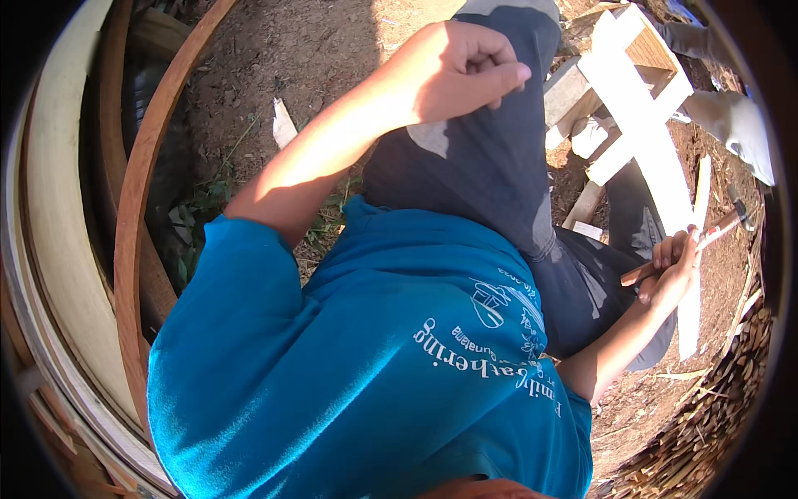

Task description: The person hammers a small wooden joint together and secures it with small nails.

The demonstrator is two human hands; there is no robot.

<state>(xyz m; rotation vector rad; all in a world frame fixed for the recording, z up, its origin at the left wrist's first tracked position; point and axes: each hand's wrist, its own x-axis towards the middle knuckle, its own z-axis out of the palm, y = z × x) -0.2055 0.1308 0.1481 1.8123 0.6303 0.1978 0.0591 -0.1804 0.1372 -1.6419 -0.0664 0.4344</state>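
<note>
My left hand (470,71) is raised over my dark trousers (474,166), its fingers curled in and the thumb laid against them. Whatever it may hold is hidden in the fingers. Off to the right, my right hand (675,268) is wrapped round the wooden handle of a hammer (725,226). The hammer's dark head points outward, to the far right. Just beyond that hand lies a pale, brightly sunlit board (644,133), against a box-like wooden frame (652,50).
Long wooden planks (137,191) line the left side. A pile of thin sticks (706,424) fills the lower right. Grey cloth (736,125), perhaps a person's clothing, shows at the right rim. A wood offcut (283,123) lies on the bare earth (299,41).
</note>
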